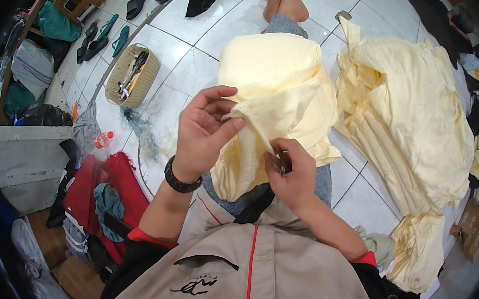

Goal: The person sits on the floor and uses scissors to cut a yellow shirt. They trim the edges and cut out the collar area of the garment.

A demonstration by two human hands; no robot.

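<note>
A pale yellow cloth piece point(278, 62), apparently a garment, lies over my lap and legs, with a folded, seamed edge raised toward me. My left hand point(207, 129), a black watch at its wrist, pinches that edge between thumb and curled fingers. At the right of the same edge, the fingers of my right hand point(293, 177) are closed. A small dark tool point(285, 164) shows partly between them; the fingers hide most of it, so its kind is unclear. The right fingertips touch the cloth.
More pale yellow garments point(419, 114) lie heaped on the tiled floor at right. A woven basket point(133, 75) holding tools stands at left, near sandals point(121, 41). Red cloth point(90, 190) and a small clear bottle point(103, 139) lie nearer on the left. Bare feet point(289, 6) show beyond the cloth.
</note>
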